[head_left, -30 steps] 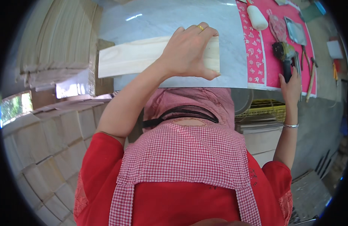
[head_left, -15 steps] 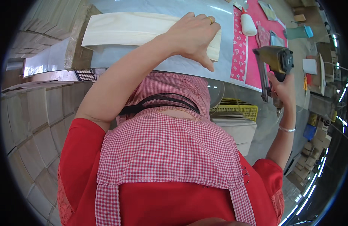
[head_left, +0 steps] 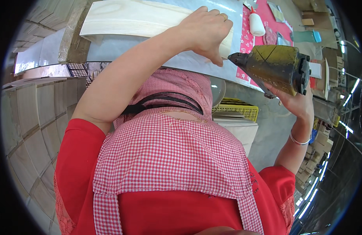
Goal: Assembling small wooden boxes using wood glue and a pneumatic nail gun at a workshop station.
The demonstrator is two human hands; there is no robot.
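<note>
A long pale wooden piece (head_left: 138, 18), which looks like a shallow box or frame, lies across the grey-blue tabletop (head_left: 149, 58). Over its right end my left hand (head_left: 209, 34) is closed, thumb on the near side and fingers on the far side. My right hand (head_left: 296, 102) grips a worn yellow-and-black nail gun (head_left: 273, 66) from below. The tool is raised, with its black narrow end pointing left, close to the wood's right end and my left thumb. Whether it touches the wood I cannot tell. Its body hides most of the gripping fingers.
A pink patterned cloth (head_left: 245, 37) covers the table's right part, bearing a white glue bottle with a red tip (head_left: 257, 26). Wooden panels (head_left: 40, 102) are stacked at left. Below the table edge sit a yellow crate (head_left: 239, 109) and flat pale boards (head_left: 236, 127).
My right hand has swung the nail gun up and left, turning its narrow end toward the wood. My left hand stays on the wood's end. The view has shifted slightly.
</note>
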